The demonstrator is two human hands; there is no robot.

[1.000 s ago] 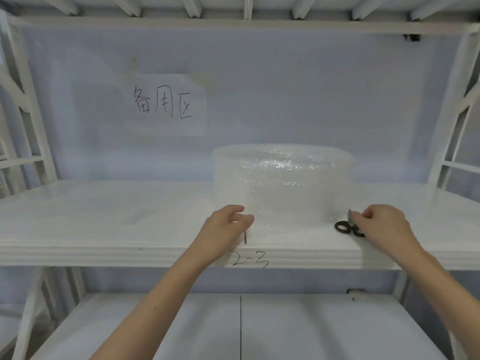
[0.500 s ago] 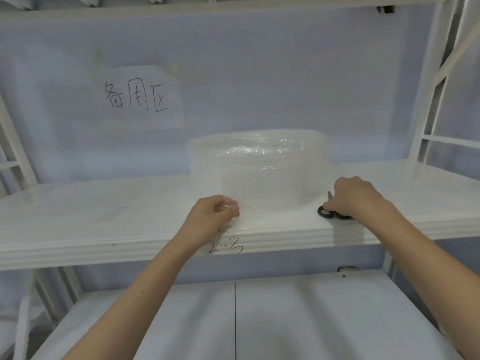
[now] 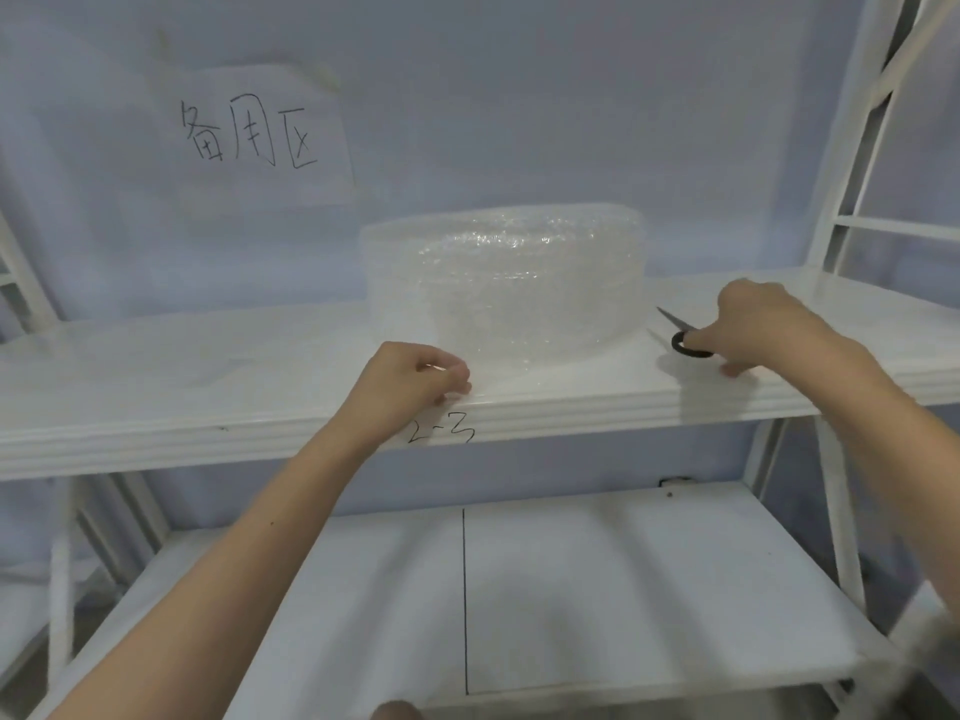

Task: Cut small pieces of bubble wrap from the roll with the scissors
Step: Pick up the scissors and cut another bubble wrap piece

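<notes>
A roll of bubble wrap (image 3: 504, 283) stands on its flat end on the upper white shelf (image 3: 208, 376), toward the middle of the board and close to the pale back wall. The left hand (image 3: 410, 387) rests at the front edge of the shelf, just before the lower left part of the roll; its thumb and fingers are curled and pressed together in a pinch on what appears to be the loose, clear end of the wrap, though the film is too transparent to trace with certainty. The scissors (image 3: 680, 337) lie on the shelf just to the right of the roll, the blades pointing up and to the left, one black handle loop in view. The right hand (image 3: 753, 324) covers the handle end; its fingers are bent down onto the handles, with fingertips touching the shelf surface, and whether they pass through the loops cannot be told. A handwritten mark "2-3" (image 3: 441, 431) is on the front lip of the shelf, just below the left hand. A paper sign (image 3: 249, 132) with three handwritten characters is fixed to the wall above and to the left of the roll. A lower shelf (image 3: 623, 589), crossed by one thin dark line, lies beneath both forearms.
</notes>
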